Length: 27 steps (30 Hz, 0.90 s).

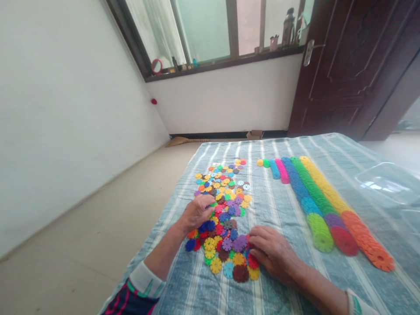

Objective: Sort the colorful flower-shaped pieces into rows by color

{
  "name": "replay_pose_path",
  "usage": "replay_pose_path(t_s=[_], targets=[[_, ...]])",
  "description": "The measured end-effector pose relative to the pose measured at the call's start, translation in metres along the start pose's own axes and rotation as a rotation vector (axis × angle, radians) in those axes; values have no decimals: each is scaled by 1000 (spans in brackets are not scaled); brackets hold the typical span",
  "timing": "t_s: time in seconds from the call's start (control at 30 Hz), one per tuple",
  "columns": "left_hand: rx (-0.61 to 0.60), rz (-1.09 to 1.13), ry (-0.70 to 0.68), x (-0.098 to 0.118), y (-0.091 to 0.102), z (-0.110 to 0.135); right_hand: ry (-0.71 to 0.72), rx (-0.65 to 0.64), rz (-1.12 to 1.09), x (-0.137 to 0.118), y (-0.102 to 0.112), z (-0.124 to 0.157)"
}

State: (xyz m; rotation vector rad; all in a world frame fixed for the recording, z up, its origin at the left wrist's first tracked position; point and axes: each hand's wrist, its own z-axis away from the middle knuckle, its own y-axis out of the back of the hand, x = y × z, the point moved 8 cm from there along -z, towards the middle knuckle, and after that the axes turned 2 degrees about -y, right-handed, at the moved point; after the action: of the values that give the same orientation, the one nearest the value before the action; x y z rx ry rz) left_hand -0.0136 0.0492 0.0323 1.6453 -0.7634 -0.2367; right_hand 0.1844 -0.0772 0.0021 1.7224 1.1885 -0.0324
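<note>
A loose heap of notched plastic snowflake discs (226,214) in many colours lies on the striped cloth. My left hand (197,213) is over the heap's left side, its fingers pressed together beside red and green discs; what they hold is hidden. At the near right edge of the heap rests my right hand (274,250), fingers curled down by a red disc (253,261); I cannot make out what is between them. To the right, overlapping discs form long rows by colour, among them a yellow row (323,181), a green row (308,183) and a blue row (293,179).
The striped cloth (275,288) covers the surface under the discs. A clear plastic box (387,181) sits at the right. Shorter pink (282,170) and light blue (274,169) rows lie at the far end. Beyond are a windowsill (226,64) with bottles and a dark red door (348,70).
</note>
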Motion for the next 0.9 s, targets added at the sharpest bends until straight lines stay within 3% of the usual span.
replay_pose_path(t_s=[0.13, 0.37, 0.53, 0.9], targets=[[-32, -46, -30, 8, -6, 9, 1, -4, 7, 0, 0, 0], [32, -92, 31, 11, -5, -3, 8, -10, 19, -2, 1, -1], [10, -114, 93, 12, -10, -6, -4, -13, 11, 0, 0, -1], [51, 192, 184, 10, 5, -25, -55, 7, 73, 1, -1, -11]])
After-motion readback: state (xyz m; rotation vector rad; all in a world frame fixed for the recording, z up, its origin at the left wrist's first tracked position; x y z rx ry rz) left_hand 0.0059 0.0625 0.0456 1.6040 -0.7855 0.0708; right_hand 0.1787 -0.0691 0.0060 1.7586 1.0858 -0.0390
